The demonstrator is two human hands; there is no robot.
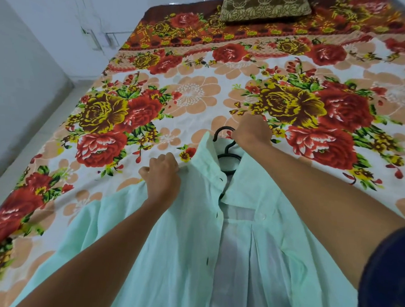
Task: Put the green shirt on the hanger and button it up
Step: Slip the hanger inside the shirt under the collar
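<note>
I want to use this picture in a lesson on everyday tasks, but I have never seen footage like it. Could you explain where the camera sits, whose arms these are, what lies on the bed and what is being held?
There is one picture, taken by a wide-angle camera worn on a person's head, looking forward and down, so the two bare arms are the wearer's own. No machine is involved. The person stands at a bed covered by a flowered bedsheet, with a brown patterned pillow at the far end. A pale green shirt hangs over a black hanger, its front open and not buttoned. The right hand grips the hanger at its hook. The left hand pinches the shirt's fabric at the shoulder, beside the collar.
</note>
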